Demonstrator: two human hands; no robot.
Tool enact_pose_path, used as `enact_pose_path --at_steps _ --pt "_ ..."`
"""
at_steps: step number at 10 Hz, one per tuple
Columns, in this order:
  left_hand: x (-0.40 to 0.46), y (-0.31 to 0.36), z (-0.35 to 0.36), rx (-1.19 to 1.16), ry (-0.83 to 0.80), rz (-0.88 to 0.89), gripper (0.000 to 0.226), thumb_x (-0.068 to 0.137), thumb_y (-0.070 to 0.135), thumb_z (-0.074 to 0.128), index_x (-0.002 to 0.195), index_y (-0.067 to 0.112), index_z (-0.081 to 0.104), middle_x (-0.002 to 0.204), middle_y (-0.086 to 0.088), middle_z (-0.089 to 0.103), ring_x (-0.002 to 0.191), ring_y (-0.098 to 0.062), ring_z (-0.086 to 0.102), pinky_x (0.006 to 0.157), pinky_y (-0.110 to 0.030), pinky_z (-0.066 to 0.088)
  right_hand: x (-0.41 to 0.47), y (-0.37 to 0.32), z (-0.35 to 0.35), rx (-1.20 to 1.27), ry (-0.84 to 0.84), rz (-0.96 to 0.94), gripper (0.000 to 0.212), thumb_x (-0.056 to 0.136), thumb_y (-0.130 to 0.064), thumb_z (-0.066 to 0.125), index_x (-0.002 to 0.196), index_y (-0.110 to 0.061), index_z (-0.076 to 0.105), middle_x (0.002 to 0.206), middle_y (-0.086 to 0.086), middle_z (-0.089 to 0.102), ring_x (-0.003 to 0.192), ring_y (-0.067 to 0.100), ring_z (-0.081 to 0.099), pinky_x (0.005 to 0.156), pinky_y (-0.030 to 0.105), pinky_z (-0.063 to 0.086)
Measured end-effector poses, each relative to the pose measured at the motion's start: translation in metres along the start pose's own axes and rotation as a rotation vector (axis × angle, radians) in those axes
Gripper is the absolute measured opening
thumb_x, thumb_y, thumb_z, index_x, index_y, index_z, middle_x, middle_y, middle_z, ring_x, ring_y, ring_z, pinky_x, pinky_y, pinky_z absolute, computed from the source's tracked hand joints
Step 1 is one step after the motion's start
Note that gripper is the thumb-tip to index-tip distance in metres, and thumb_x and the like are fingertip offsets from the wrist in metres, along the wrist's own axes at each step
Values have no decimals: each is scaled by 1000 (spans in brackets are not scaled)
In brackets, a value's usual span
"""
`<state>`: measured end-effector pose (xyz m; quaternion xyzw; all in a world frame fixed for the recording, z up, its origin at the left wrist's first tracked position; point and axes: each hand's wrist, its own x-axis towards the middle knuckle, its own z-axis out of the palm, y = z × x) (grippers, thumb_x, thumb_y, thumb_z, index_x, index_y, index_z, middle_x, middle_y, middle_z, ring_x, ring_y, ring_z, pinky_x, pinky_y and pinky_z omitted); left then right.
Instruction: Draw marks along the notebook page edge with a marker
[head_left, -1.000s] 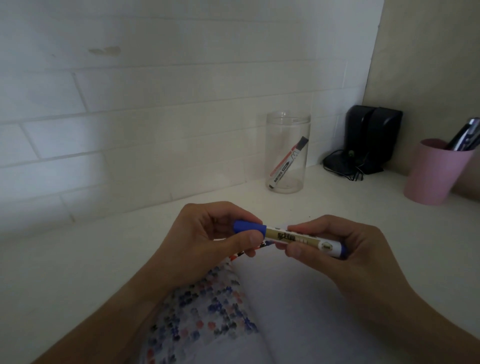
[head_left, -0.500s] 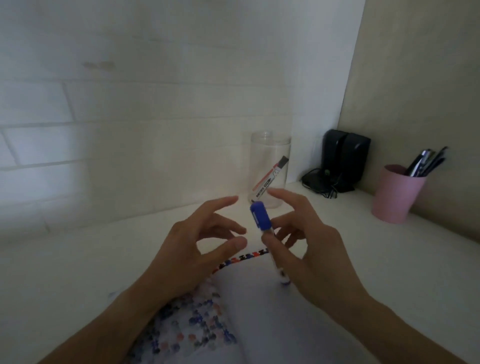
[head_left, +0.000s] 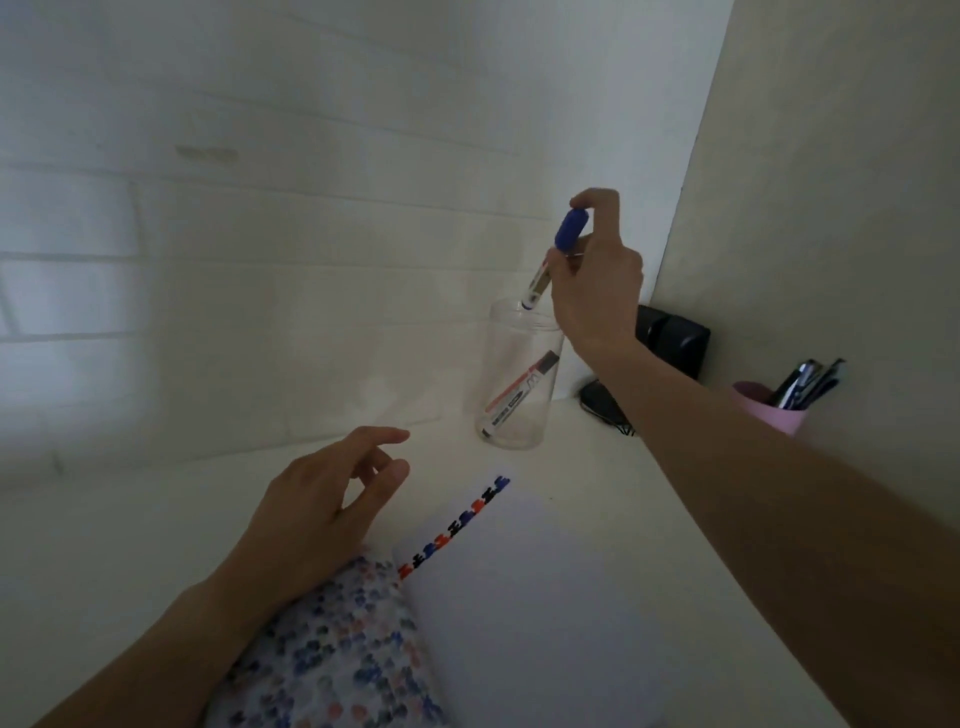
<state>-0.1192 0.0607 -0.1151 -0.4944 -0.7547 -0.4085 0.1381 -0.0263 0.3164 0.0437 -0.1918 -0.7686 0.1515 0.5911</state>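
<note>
My right hand (head_left: 597, 280) is raised over a clear glass jar (head_left: 519, 379) and holds a blue-capped marker (head_left: 556, 254) upright, cap on top, its lower end just at the jar's rim. Inside the jar leans a red marker (head_left: 519, 397). The open notebook (head_left: 545, 597) lies on the desk in front of me, with a row of red, blue and black marks (head_left: 457, 525) along the top-left edge of its white page. My left hand (head_left: 322, 509) hovers open over the desk beside that edge, holding nothing.
The left notebook page (head_left: 332, 660) is covered with coloured blots. A pink cup (head_left: 774, 413) with pens stands at the right by the beige side wall. A black device (head_left: 670, 338) with a cable sits in the corner behind the jar. A white brick wall runs behind.
My right hand has lifted the capped blue marker away from the notebook and carried it up over the jar. My left hand let go of the marker and dropped back, fingers open.
</note>
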Motion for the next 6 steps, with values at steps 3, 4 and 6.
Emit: enact_pose_path --at_steps 3,4,6 --pt "0 1 1 25 -42 18 38 98 65 40 128 48 56 97 27 70 101 6 64 76 -17 48 1 27 35 -220 -225 73 19 96 -13 63 115 -11 66 107 11 76 95 27 70 84 39 58" --pt "-1 4 0 32 -71 18 37 97 62 44 127 47 57 97 28 69 104 7 63 79 -18 51 0 31 37 -279 -251 70 23 97 -12 61 118 -11 70 114 8 76 102 24 69 89 32 52" --pt "-1 10 -2 20 -96 17 41 98 63 42 129 43 59 98 26 70 97 6 67 79 -21 51 -7 16 18 -212 -190 39 21 96 -8 61 114 -11 71 110 6 77 97 21 71 89 32 56"
